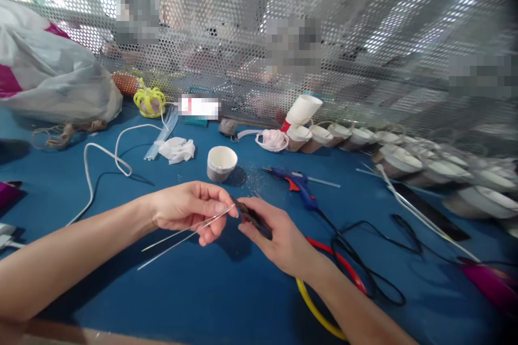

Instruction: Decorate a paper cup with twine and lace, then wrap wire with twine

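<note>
My left hand (194,210) pinches a thin pale wire (174,241) between thumb and fingers, and two long ends of it trail toward the lower left. My right hand (275,232) is closed around dark-headed pliers (254,218), whose jaws meet the wire beside my left fingertips. Red and yellow curved handles (343,264) show beyond my right wrist; where they join the tool is hidden. Just past my hands stands a small white-lined paper cup (222,163) with a grey outside.
A blue glue gun (297,183) with a black cord lies right of the cup. Several wrapped cups (399,159) line the right side. Crumpled white tissue (176,150), glue sticks (162,135), a pale ribbon roll (273,140) and a plastic bag (56,70) lie toward the perforated screen (226,59).
</note>
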Action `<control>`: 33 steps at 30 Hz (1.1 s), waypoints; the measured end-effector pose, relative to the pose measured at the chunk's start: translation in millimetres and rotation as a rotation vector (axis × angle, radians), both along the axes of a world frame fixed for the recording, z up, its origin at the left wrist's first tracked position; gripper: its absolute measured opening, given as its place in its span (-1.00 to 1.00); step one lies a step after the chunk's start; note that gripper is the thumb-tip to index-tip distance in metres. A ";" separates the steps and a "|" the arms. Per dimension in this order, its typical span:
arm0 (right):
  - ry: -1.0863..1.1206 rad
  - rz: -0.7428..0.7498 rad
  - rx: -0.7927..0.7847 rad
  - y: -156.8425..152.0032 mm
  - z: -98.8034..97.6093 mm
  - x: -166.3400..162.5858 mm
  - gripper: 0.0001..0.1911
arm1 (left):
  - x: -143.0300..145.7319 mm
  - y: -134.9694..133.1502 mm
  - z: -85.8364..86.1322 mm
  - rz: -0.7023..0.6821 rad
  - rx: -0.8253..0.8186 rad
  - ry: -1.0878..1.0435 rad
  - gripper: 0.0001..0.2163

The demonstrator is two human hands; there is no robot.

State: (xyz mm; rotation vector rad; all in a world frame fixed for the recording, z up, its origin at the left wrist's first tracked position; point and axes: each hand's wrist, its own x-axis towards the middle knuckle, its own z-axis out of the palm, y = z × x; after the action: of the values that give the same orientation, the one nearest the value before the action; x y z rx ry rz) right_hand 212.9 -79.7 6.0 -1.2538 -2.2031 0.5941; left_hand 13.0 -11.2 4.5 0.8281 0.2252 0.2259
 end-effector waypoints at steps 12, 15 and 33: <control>-0.049 0.004 0.054 2.0 -0.1 1.3 -0.81 | -2.3 -4.3 4.8 -0.017 -0.138 -0.007 -0.82; -0.041 -0.001 0.100 2.2 -0.2 3.3 -0.80 | -3.0 -0.9 3.7 -0.033 -0.138 0.020 -0.76; -0.037 -0.154 -0.071 -0.5 4.0 -1.8 -0.67 | 6.1 -10.4 13.2 0.418 0.483 0.237 -0.77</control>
State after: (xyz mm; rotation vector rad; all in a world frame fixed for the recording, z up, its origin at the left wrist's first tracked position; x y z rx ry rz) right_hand 211.1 -80.1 10.0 -1.4672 -2.1074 0.5962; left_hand 19.1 -21.7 17.6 1.2851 0.5829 0.5908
